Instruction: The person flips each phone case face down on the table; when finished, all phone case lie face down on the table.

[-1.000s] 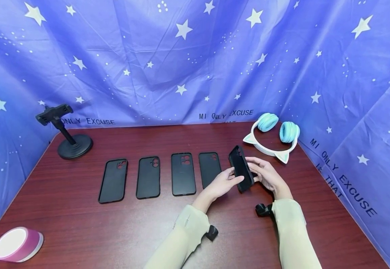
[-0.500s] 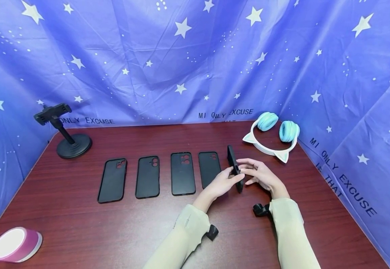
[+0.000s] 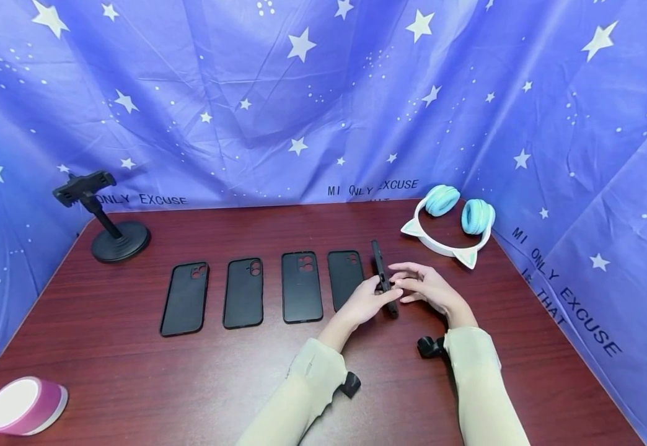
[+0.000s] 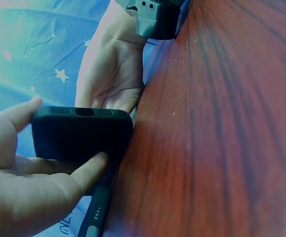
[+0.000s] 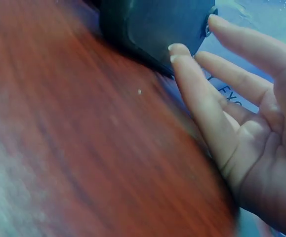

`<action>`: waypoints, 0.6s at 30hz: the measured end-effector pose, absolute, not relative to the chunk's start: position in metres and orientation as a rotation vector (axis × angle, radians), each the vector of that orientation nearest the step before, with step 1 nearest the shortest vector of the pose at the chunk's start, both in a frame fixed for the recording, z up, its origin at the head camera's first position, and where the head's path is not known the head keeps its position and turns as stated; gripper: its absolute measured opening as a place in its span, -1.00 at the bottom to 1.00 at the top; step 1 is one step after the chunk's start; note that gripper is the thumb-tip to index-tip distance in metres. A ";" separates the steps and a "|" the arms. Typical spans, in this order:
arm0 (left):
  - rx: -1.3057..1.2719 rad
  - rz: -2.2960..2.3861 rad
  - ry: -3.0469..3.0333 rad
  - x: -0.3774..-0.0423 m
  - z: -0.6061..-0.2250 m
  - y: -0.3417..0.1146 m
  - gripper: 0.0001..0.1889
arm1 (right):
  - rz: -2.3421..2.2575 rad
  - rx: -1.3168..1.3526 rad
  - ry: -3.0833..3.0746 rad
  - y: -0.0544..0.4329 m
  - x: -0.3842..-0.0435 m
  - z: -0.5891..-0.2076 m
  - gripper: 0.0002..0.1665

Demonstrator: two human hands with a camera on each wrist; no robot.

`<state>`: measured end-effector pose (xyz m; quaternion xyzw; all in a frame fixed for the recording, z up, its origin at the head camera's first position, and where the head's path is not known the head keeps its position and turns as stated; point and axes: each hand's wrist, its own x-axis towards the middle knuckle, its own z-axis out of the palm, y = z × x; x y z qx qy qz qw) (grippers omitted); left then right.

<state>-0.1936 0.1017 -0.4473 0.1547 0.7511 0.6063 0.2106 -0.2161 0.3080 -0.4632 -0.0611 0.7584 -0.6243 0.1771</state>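
Observation:
My left hand [image 3: 361, 302] grips a black phone case [image 3: 377, 259] by its long edges, thumb on one side and fingers on the other. The case stands on edge, so the head view shows mostly its thin side. In the left wrist view, its bottom end with the port slot and speaker holes faces the camera. My right hand [image 3: 434, 291] is just right of the case, fingers loosely spread and fingertips close to its back. Several more black phone cases lie in a row to the left; the nearest one [image 3: 344, 269] is partly covered by my left hand.
White cat-ear headphones [image 3: 440, 246] with blue ear pads lie at the back right. A black phone stand [image 3: 119, 240] is at the back left, and a pink-and-white round object [image 3: 25, 406] at the front left. A star-patterned curtain borders the dark red table [image 3: 189, 384].
The held case has turned from showing its inner face to standing edge-on, and moved slightly left. My right fingers have come off its right edge and spread apart.

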 end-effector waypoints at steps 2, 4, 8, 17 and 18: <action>0.427 1.735 2.054 -0.194 -0.449 0.102 -0.52 | -1.770 -0.164 2.171 0.309 -0.216 -0.463 -0.36; 0.415 1.782 2.004 -0.194 -0.449 0.103 -0.54 | -1.768 -0.157 2.194 0.310 -0.217 -0.463 -0.36; 0.408 1.807 1.976 -0.193 -0.449 0.103 -0.54 | -1.760 -0.138 2.221 0.312 -0.218 -0.464 -0.36; 0.336 1.593 2.313 -0.194 -0.443 0.101 -0.43 | -1.725 -0.143 2.270 0.313 -0.219 -0.465 -0.37; 0.330 1.591 2.324 -0.194 -0.442 0.101 -0.36 | -1.726 -0.142 2.268 0.313 -0.219 -0.465 -0.37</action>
